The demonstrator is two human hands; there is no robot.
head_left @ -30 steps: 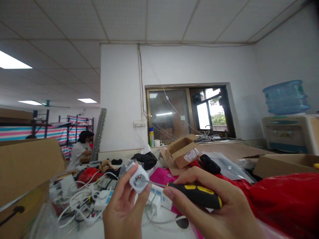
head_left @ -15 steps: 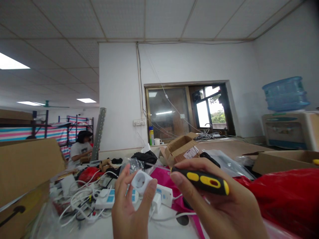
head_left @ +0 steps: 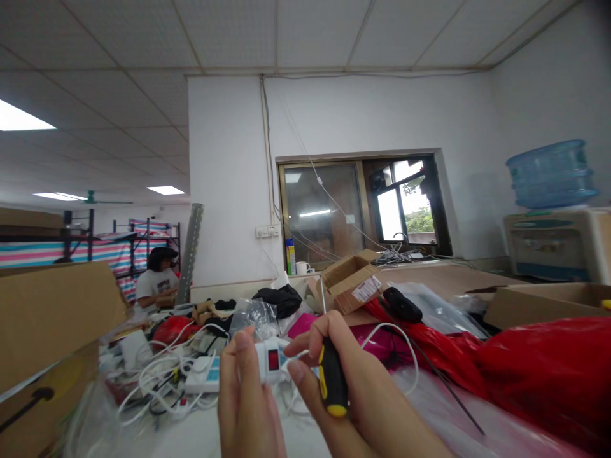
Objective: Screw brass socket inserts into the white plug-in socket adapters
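Note:
My left hand is raised low in the middle, its fingers pinched on a small white socket adapter with a red switch facing me. My right hand is closed round a black and yellow screwdriver, held upright with its thin shaft pointing up. The right thumb and forefinger also touch the adapter's right side. Both hands hover above a cluttered table.
White power strips and tangled cables lie left of the hands. A cardboard box stands at the left, an open box behind, a red plastic bag at the right. A water dispenser is far right. A person sits in the background.
The screwdriver has swung from lying sideways to upright. The adapter has been turned, so its red switch shows instead of the round socket face. My hands have come closer together.

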